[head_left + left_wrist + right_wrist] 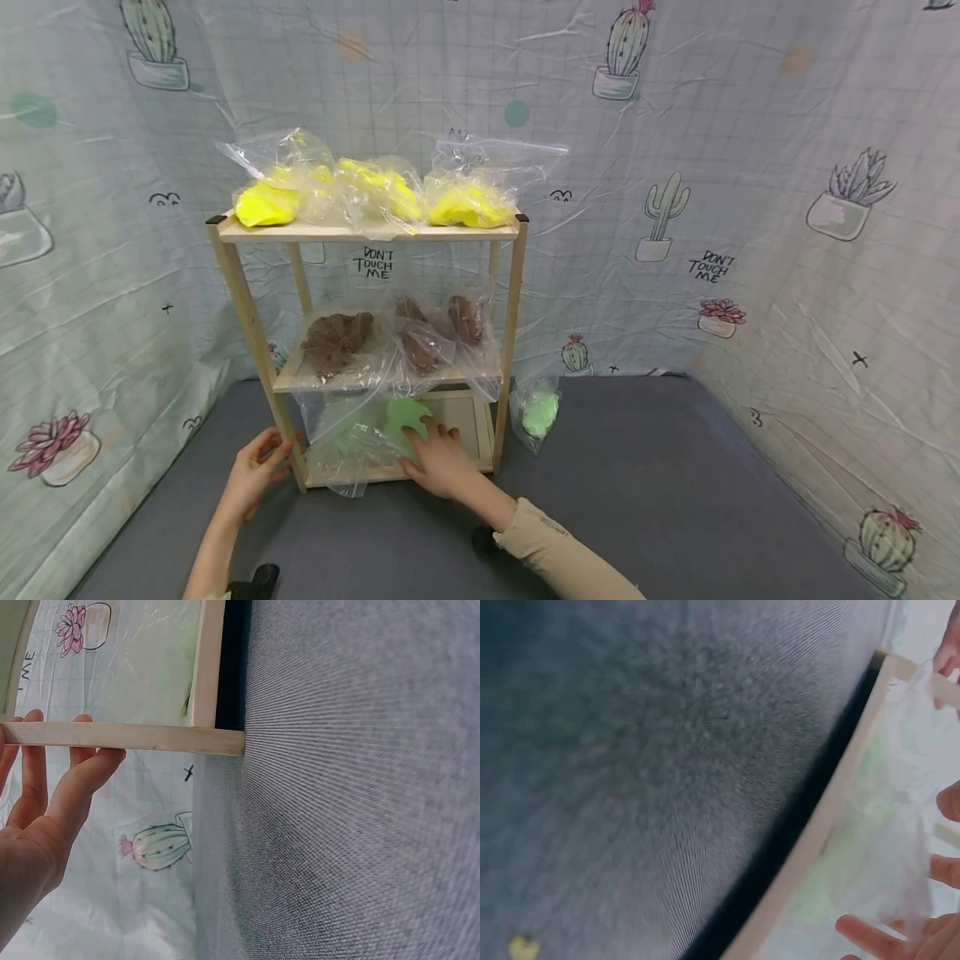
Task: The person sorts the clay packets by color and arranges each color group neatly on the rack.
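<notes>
My left hand (258, 473) grips the left front post (112, 736) of a wooden shelf rack, thumb on one side and fingers on the other. My right hand (442, 458) reaches into the lowest tier (397, 473), its fingers spread at a clear plastic bag holding a light green lump (407, 417). In the right wrist view the bag's loose plastic (885, 862) lies close against the thumb and fingers. Another green bag (348, 437) sits to the left on this tier, partly veiled by plastic that hangs in front.
Bags with brown lumps (337, 337) fill the middle tier. Bags with yellow lumps (468, 204) lie along the top board (360, 233). One more green bag (540, 414) rests on the grey table (637, 483), right of the rack. Printed cloth (735, 167) hangs behind and at both sides.
</notes>
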{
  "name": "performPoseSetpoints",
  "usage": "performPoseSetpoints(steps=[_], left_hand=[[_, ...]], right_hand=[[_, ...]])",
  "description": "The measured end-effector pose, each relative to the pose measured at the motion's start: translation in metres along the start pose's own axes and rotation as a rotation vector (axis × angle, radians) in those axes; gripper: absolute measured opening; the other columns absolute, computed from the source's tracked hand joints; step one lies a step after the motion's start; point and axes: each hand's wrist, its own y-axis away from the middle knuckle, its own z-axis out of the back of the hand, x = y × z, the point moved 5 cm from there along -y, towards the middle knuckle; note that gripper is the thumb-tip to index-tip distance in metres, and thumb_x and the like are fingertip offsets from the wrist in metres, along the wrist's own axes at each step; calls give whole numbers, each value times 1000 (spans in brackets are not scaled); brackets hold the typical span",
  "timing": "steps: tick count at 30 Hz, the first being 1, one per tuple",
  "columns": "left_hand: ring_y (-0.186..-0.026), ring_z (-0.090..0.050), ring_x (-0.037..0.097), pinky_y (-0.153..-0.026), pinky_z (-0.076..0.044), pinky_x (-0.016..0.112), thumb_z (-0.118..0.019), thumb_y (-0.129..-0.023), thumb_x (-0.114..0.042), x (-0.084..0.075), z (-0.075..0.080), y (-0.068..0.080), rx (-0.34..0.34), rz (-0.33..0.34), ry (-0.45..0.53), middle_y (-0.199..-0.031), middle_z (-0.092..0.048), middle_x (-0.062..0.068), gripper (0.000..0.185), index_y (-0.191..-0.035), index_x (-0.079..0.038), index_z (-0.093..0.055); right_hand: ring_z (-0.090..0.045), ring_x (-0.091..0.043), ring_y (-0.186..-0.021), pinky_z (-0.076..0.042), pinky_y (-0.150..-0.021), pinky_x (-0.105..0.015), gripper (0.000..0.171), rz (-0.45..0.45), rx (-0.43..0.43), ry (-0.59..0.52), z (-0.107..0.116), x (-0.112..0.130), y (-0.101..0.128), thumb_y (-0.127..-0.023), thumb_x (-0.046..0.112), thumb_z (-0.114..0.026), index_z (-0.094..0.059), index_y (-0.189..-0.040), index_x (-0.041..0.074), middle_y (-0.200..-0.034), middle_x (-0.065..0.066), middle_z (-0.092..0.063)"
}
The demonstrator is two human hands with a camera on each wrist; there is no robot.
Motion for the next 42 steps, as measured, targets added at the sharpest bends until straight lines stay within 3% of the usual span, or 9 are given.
performPoseSetpoints(steps=[5, 13, 18, 21, 25, 29, 34, 38, 42], left_hand=[[-85, -57, -7, -70, -52, 30, -47, -93, -26, 0, -1, 0, 1, -5, 6, -89, -58, -17, 27, -110, -6, -52], [-83, -59, -5, -66, -50, 24, -48, -92, -23, -1, -2, 0, -10, -8, 35, -87, -59, -21, 17, -104, -12, -55], [-82, -59, -5, -64, -50, 22, -48, -92, -21, 0, -2, 1, -7, -13, 48, -85, -58, -23, 24, -107, -2, -52], [-81, -59, -5, -65, -50, 22, -48, -92, -20, 0, -2, 1, -9, -14, 45, -85, -58, -21, 29, -109, 4, -49], [-82, -59, -5, -66, -50, 24, -48, -92, -21, 0, -2, 2, -14, -11, 33, -85, -59, -17, 32, -109, 6, -48], [-82, -59, -4, -65, -50, 23, -48, -92, -20, -1, -1, 1, -14, -15, 40, -86, -59, -17, 32, -109, 7, -49], [-81, -60, -4, -63, -50, 21, -48, -92, -17, -3, 0, 2, -21, -32, 49, -85, -60, -19, 23, -107, 0, -53], [-81, -60, -4, -63, -50, 20, -48, -92, -16, -3, -1, 2, -17, -40, 60, -85, -60, -16, 27, -108, 5, -50], [-80, -60, -4, -63, -50, 21, -48, -92, -17, -3, -2, 2, -19, -32, 59, -85, -60, -18, 29, -109, 7, -49]], right_hand=[[-55, -26, -101, -43, -75, -40, 40, 45, -82, 41, 15, -3, 15, -91, 39, -45, -43, -127, 23, -126, -11, -46], [-55, -26, -102, -46, -76, -43, 38, 126, -129, -70, 47, -16, 47, -88, 29, -53, -47, -125, 21, -126, -10, -46], [-56, -17, -97, -46, -76, -38, 33, 140, -139, -146, 60, -31, 69, -88, 27, -54, -51, -120, 23, -122, -5, -49], [-55, -13, -96, -45, -75, -34, 30, 154, -191, -162, 66, -42, 82, -86, 23, -58, -55, -115, 23, -116, -2, -53], [-55, -11, -97, -46, -79, -33, 25, 162, -277, -165, 77, -59, 97, -85, 21, -59, -59, -110, 23, -110, 1, -57], [-55, -10, -95, -44, -75, -29, 21, 172, -348, -154, 87, -76, 110, -85, 22, -59, -61, -106, 21, -105, 3, -58], [-54, -9, -89, -40, -68, -26, 22, 149, -403, -151, 95, -98, 123, -83, 17, -61, -61, -105, 19, -102, 5, -59], [-53, -9, -86, -39, -68, -28, 21, 97, -429, -150, 94, -118, 130, -84, 15, -58, -62, -104, 17, -99, 5, -60], [-54, -13, -82, -39, -65, -30, 27, 42, -484, -116, 89, -139, 134, -77, 8, -64, -62, -103, 14, -96, 1, -60]])
